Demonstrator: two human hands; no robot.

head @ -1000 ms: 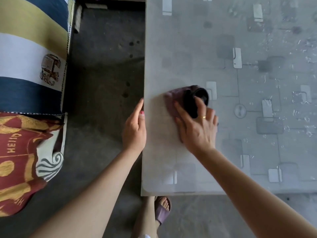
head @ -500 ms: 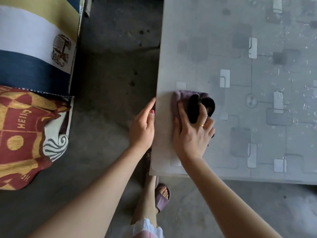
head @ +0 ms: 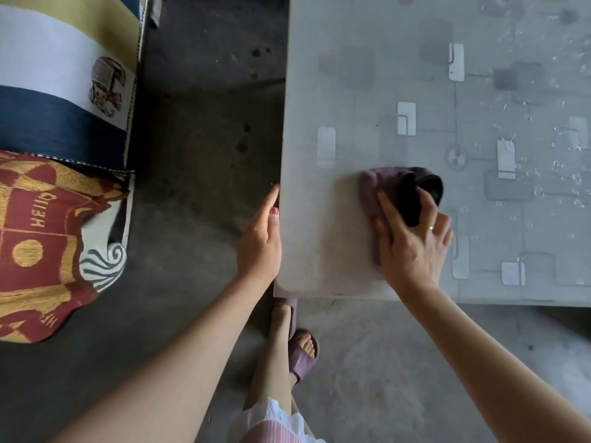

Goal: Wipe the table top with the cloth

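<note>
Cloth [head: 388,187], a bunched purple rag with a black fold at its far end, lies on the table top [head: 367,75] near the table's near-left corner. The right hand [head: 412,244] presses it flat with fingers spread wide and straight. The left hand [head: 260,241] rests against the table's left edge, fingers straight and together, holding nothing. To wipe well, I would keep the palm weight even over the rag and work in overlapping passes away from that corner towards the white specks further right on the table, refolding once the underside looks soiled
</note>
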